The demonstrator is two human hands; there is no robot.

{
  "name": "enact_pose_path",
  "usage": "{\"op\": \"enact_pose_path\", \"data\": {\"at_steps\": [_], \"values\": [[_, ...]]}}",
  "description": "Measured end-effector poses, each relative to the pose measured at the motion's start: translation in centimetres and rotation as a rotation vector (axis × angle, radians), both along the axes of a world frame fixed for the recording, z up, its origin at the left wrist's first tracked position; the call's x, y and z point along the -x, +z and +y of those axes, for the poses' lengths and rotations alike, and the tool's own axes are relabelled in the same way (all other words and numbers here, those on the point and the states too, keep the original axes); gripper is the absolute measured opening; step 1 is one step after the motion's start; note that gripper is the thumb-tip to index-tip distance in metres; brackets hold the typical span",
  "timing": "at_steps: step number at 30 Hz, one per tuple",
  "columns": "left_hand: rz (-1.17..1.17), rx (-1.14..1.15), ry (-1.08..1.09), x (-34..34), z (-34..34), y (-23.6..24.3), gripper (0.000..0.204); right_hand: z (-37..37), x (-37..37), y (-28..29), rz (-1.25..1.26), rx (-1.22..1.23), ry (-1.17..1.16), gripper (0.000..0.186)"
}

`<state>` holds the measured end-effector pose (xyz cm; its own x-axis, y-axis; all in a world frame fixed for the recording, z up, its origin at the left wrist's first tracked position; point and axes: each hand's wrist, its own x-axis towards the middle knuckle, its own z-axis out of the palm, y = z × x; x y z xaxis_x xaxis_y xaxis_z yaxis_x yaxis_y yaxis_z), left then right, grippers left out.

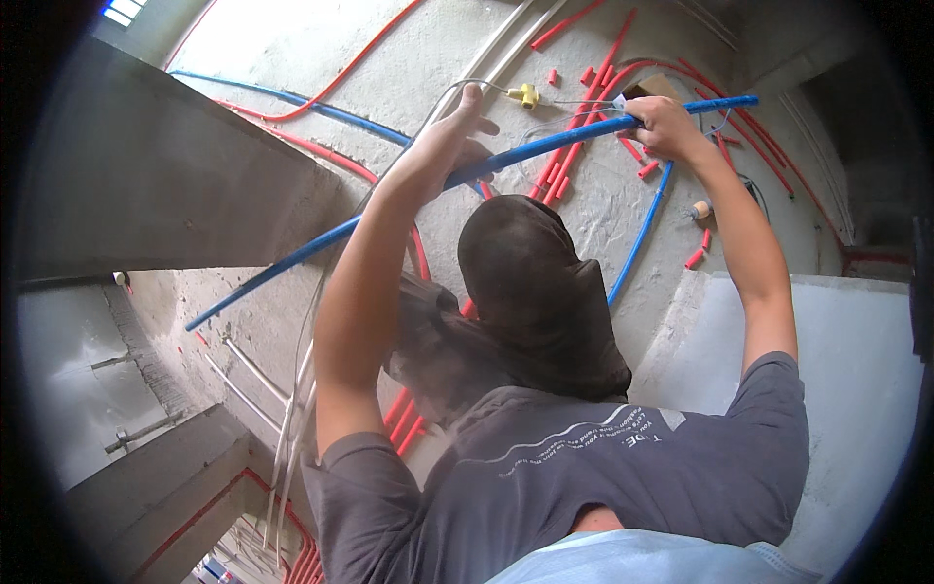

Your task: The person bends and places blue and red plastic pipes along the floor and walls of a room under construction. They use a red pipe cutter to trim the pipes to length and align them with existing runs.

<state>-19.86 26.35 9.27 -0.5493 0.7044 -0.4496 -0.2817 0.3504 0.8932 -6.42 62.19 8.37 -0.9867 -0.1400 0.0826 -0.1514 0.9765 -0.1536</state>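
A long blue pipe (559,146) slants across the view, its right end higher than its left. My right hand (664,128) is closed around it near that right end, and a small pale piece shows at the fingertips. My left hand (452,146) is beside the middle of the pipe, thumb raised and fingers apart; the pipe passes behind my left forearm. A thin grey wire (574,101) runs from near my right fingers through a yellow T-shaped piece (525,95), then past my left thumb and down along the arm. Whether the left fingers touch the wire is unclear.
On the concrete floor (593,243) lie red conduits (336,151), several short red offcuts (647,169) and another blue pipe (642,234). A grey beam (175,175) juts in at left. A roll of tape (700,209) lies at right. White pipes (258,375) run at lower left.
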Motion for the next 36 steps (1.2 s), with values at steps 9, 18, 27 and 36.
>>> {"op": "enact_pose_path", "data": {"at_steps": [9,18,27,36], "values": [[0.034,0.016,-0.058,-0.7,-3.5,-1.1,0.088,1.1,-2.9,-1.0,0.040,-0.024,-0.015,0.034],[1.082,0.655,-0.023,-4.6,-21.0,-0.8,0.035,0.7,-7.8,1.2,-0.044,-0.062,-0.182,0.046],[1.343,0.797,0.226,-10.4,-20.5,-2.3,0.040,-1.1,-12.8,0.5,-0.075,-0.050,-0.381,0.059],[1.300,0.922,0.346,-15.0,-18.8,-3.1,0.040,-5.1,-17.0,-0.3,0.042,-0.118,-0.549,0.058]]}}
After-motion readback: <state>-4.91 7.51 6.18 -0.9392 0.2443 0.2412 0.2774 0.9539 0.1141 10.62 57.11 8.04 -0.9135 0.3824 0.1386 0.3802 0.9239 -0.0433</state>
